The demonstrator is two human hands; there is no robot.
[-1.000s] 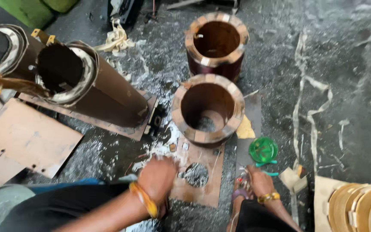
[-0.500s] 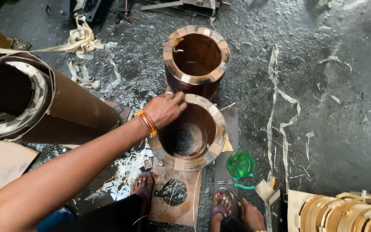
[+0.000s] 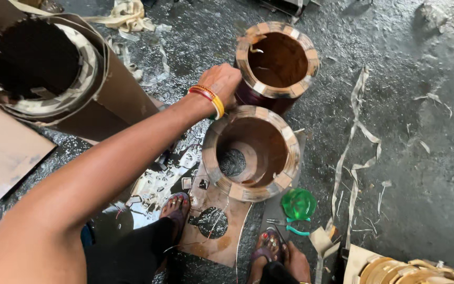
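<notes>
The left arm (image 3: 95, 179) stretches forward and up across the view from the lower left, bare from shoulder to wrist and nearly straight. Orange and red bangles (image 3: 208, 97) ring its wrist. The left hand (image 3: 222, 81) is turned back-up, knuckles raised and fingers curled downward, so the fingertips are hidden. The right hand (image 3: 296, 263) hangs low at the bottom edge, beside the right foot, only partly visible; whether its fingers are open or closed cannot be told.
</notes>
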